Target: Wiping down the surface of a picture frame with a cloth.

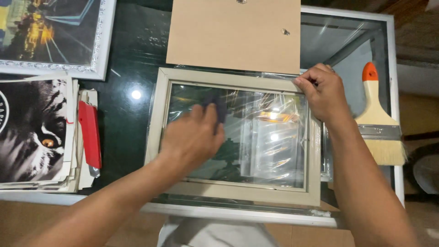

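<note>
Picture frame (238,192) near front edge of glass tabletop (128,119), backing board (233,34) off. Left hand (192,137) grasping dark cloth (219,107), wiping glass; wiping looks midway. Right hand (322,91) pinching frame's top right corner.

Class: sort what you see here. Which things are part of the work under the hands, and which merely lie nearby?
In use: picture frame, dark cloth, left hand, right hand.
Lying about: backing board, paintbrush, red cutter, print stack, framed picture.
</note>
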